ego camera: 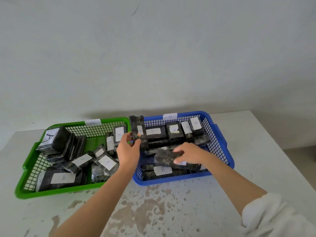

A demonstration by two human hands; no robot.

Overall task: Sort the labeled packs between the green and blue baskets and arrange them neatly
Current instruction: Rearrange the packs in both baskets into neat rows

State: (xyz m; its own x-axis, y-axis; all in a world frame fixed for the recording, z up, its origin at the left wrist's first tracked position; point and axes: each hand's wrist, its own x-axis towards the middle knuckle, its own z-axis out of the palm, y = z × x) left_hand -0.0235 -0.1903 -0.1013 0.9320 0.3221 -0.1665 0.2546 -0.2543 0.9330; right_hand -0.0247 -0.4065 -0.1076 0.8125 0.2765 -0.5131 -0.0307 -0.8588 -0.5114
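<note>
- Labeled packs [63, 177] are lying in both baskets. The ones in the green basket [77, 191] are showing the letter A, and the ones in the blue basket [171, 179] the letter B.
- The left hand [127, 151] is gripping an upright pack [138, 132] by its lower end, fingers curled round it, over the line where the two baskets meet. Its label is too small to read with certainty.
- The right hand [189, 153] is reaching into the blue basket, with fingers and thumb closing round a lower pack [165, 157] lying on top of the front row.
- Doing the step well: I would read the held label before releasing, then match it to the A tag [92, 122] or the B tag [169, 116] on the far rim.
- Set each pack on edge, label facing up and toward the front, tight against the row already standing at the back of the blue basket.
- Handle one pack at a time. The wrapping looks glossy and is probably slippery.
- Count, baskets: two, touching side by side on the table [171, 211].
- Count, green basket: seven labels are showing, and the packs are lying loose and tilted. Any stacked beneath cannot be counted.
- Count, blue basket: five B labels are readable on resting packs.
- Count, in hand: two packs, one per hand.
</note>
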